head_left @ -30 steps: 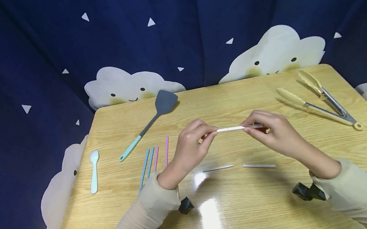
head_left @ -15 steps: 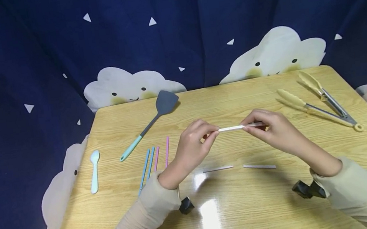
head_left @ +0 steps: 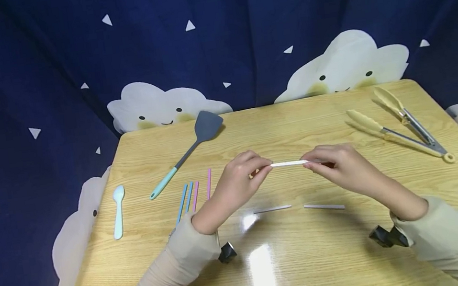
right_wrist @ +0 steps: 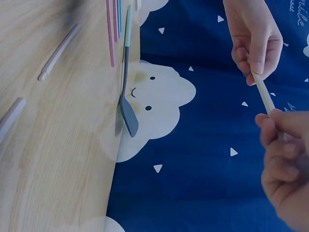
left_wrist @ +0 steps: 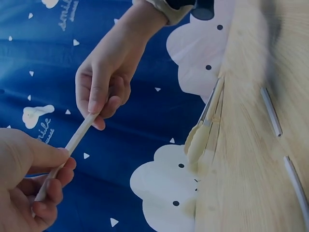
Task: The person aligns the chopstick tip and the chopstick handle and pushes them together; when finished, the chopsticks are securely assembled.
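Note:
Above the middle of the table, a slim white stick (head_left: 288, 163), straw-like in shape, is held level between both hands. My left hand (head_left: 239, 180) pinches one end between thumb and fingers. My right hand (head_left: 345, 166) pinches the other end the same way. A stretch of the stick shows bare between the fingertips; in the left wrist view the stick (left_wrist: 79, 133) also runs back across the left fingers. Below the hands, two short pale lilac pieces lie apart on the table, a left piece (head_left: 272, 208) and a right piece (head_left: 324, 206).
Blue sticks (head_left: 182, 202) and pink sticks (head_left: 209, 183) lie beside the left forearm, partly covered by it. A grey spatula (head_left: 207, 125) and a mint spoon (head_left: 118, 210) lie to the left. Cream-tipped tongs (head_left: 416, 128) lie spread on the wooden table (head_left: 315, 267) at right.
My right hand has come down slightly and turned a little, so less of the stick shows behind its fingers. The left hand stays almost where it was; both grips hold.

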{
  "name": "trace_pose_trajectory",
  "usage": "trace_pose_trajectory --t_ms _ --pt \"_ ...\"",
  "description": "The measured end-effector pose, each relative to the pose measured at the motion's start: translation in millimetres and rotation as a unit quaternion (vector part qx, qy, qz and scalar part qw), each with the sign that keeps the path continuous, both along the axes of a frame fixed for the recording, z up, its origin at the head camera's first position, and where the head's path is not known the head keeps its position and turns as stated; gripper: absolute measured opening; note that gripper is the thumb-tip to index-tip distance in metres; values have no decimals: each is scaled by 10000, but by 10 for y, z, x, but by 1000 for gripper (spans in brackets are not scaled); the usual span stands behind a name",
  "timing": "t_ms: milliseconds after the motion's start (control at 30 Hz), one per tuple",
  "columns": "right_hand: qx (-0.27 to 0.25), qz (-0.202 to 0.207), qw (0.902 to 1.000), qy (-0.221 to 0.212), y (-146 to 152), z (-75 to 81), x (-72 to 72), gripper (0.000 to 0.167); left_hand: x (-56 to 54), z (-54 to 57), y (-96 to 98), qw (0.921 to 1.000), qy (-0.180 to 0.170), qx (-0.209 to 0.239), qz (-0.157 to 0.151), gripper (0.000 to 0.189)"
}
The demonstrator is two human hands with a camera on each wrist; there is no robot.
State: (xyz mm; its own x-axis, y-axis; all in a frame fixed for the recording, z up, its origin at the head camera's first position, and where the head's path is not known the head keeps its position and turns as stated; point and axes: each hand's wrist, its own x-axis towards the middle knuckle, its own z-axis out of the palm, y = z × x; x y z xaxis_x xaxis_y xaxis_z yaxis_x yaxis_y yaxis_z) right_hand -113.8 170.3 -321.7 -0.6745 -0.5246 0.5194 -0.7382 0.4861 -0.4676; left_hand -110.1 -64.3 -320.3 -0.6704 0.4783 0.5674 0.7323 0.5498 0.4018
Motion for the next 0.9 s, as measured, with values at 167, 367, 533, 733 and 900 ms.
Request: trace_pose_trajectory --t_ms 167,367,533,733,900 --pt "-214 149 9995 182 -22 -17 7 7 22 5 -8 9996 190 194 -9 3" --pt "-483 332 9968 538 -67 11 4 9 26 33 -7 9969 615 499 17 4" --pt "-613 427 9945 731 -81 52 17 23 32 49 9 9949 773 646 -46 4" --pt "-590 539 9936 798 -82 66 20 25 32 30 15 9932 845 785 -140 5" --pt "-533 511 9941 797 -78 80 22 27 28 15 6 9934 622 922 -292 6"
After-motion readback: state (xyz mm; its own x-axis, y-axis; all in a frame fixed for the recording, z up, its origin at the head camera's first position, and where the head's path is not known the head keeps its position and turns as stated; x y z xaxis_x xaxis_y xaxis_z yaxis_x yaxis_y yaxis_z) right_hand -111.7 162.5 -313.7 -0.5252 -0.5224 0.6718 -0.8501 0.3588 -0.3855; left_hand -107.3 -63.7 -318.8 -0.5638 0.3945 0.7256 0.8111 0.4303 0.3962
